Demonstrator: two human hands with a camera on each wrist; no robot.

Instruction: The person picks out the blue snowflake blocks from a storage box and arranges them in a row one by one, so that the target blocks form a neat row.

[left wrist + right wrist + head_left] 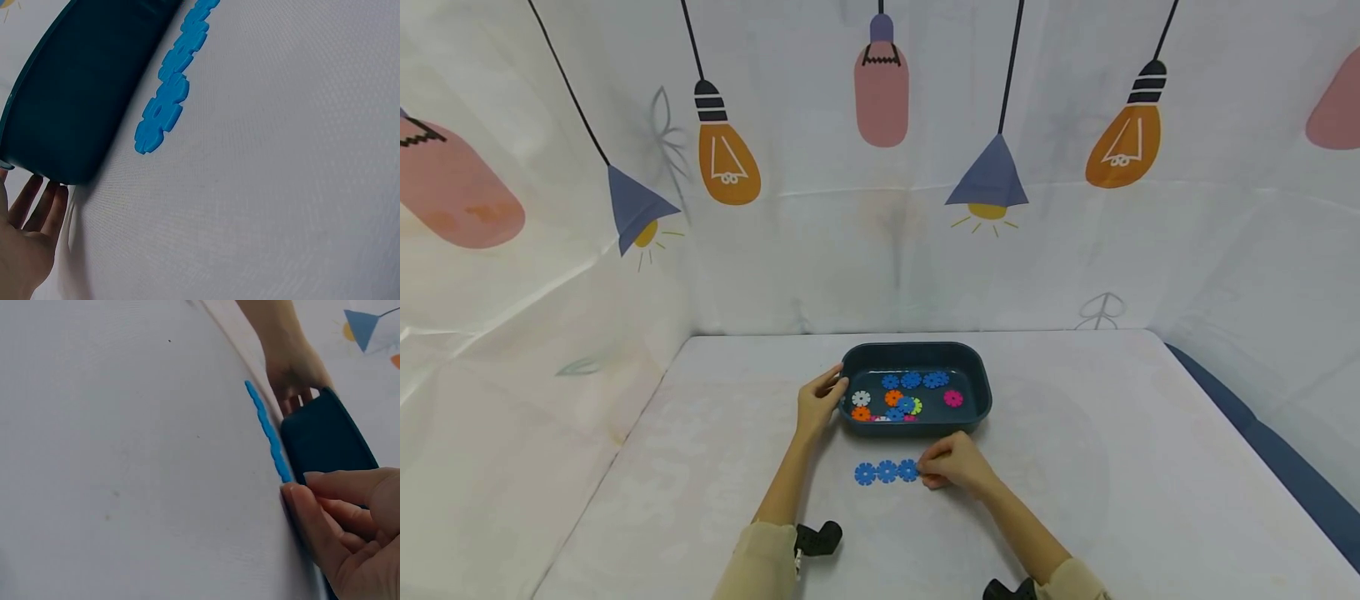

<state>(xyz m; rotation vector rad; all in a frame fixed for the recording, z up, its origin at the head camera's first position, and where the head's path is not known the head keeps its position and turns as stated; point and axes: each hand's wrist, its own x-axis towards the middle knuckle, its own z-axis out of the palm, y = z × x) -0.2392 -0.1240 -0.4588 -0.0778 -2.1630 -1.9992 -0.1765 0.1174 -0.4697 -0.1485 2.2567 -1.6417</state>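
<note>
A row of linked blue snowflake discs (887, 472) lies on the table in front of a dark teal tray (917, 429). My right hand (957, 463) pinches the right end of this row between thumb and fingertips; in the right wrist view the blue strip (268, 430) runs away from those fingertips. The fingers hide whatever part of the row lies between them. At the tray's left end is my left hand (821, 402), its fingers extended against the outer wall. In the left wrist view those fingers (55, 212) touch the tray's end low down.
Inside the tray lie several loose discs: blue ones (911, 380), an orange one (861, 413), a white one (861, 399) and a pink one (952, 398). A white cloth covers the table (1075, 433). Behind it hangs a sheet (820, 267) printed with lamps.
</note>
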